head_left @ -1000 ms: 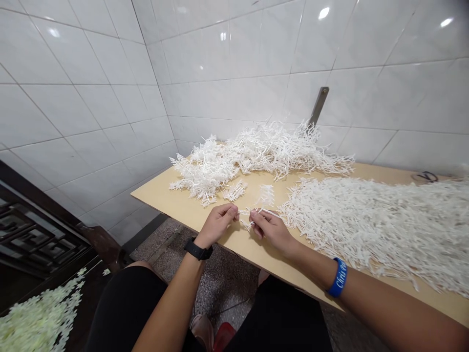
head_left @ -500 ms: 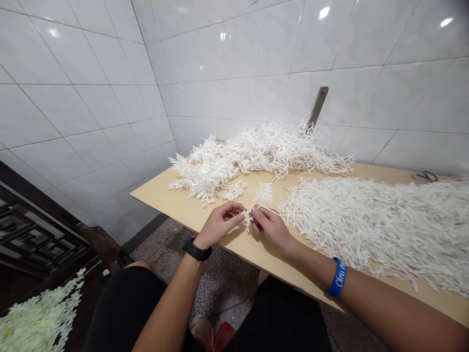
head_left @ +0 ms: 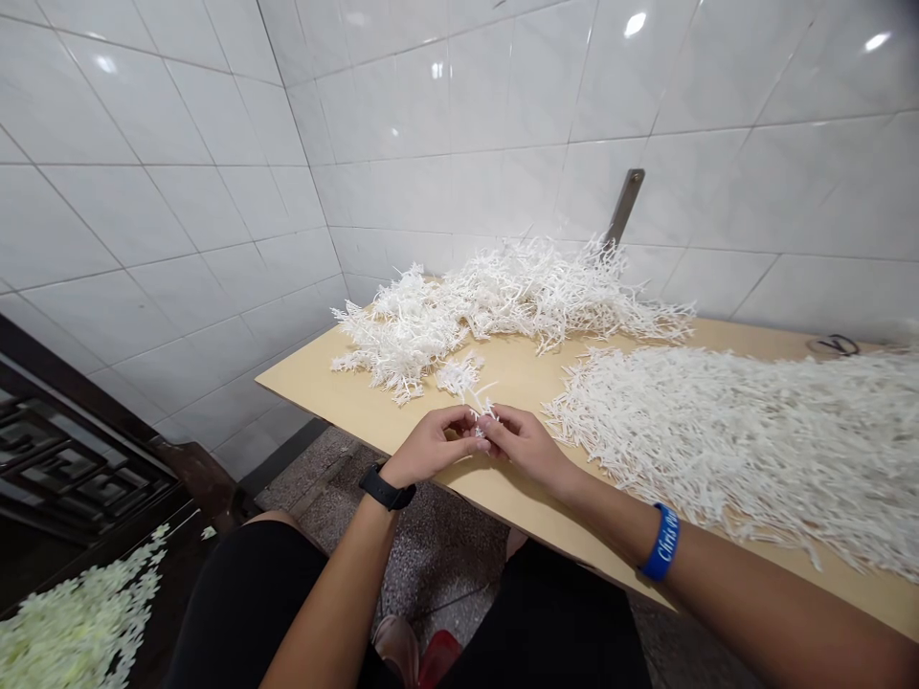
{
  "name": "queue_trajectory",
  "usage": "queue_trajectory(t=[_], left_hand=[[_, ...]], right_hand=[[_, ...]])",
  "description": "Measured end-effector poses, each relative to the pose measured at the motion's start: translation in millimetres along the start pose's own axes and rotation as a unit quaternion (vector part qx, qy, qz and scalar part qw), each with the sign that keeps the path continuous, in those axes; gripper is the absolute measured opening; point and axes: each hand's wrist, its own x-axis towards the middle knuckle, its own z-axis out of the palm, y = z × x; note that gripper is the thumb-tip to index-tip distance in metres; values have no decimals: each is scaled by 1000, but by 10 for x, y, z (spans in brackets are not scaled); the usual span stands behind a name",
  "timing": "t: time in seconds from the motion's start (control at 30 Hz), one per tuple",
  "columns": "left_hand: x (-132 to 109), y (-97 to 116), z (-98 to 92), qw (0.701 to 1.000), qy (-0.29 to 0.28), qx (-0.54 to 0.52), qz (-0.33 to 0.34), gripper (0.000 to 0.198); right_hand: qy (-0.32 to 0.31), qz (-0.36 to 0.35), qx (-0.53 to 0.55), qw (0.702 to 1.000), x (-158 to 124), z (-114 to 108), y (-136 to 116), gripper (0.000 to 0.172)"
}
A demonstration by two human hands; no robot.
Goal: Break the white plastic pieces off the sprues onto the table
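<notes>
My left hand (head_left: 437,442) and my right hand (head_left: 529,442) meet over the near edge of the table (head_left: 316,378). Between their fingertips is a small white branched plastic sprig (head_left: 482,394), its thin twigs sticking up; the fingers cover its lower part. Both hands pinch it with thumb and fingers. Just beyond them lies a loose white branched piece (head_left: 459,371). Behind that spreads a tangled heap of similar white branched pieces (head_left: 531,292). To the right of my right hand is a wide pile of short, thin white pieces (head_left: 732,431).
A grey metal bar (head_left: 623,206) rises behind the heap against the tiled wall (head_left: 503,105). A dark thin loop (head_left: 833,344) lies at the back right. Pale green flower-like pieces (head_left: 78,622) are piled on a dark surface at lower left, near a dark lattice panel (head_left: 64,469).
The separate branched piece that lay beyond my hands has gone from that spot, and a branched sprig is now between my fingers. My hands have drawn together; the thin strand in my right hand no longer shows.
</notes>
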Motion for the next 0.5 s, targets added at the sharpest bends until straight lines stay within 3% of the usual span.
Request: queue_trajectory(t=[0.2,0.5], left_hand=[[2,-1,-10,1000,-26,1,-3,31],[-6,32,-14,999,-43,25,5,34]], right_hand=[[-29,13,24,999,-22,1,-3,48],[10,-13,-16,1000,-39,0,10,50]])
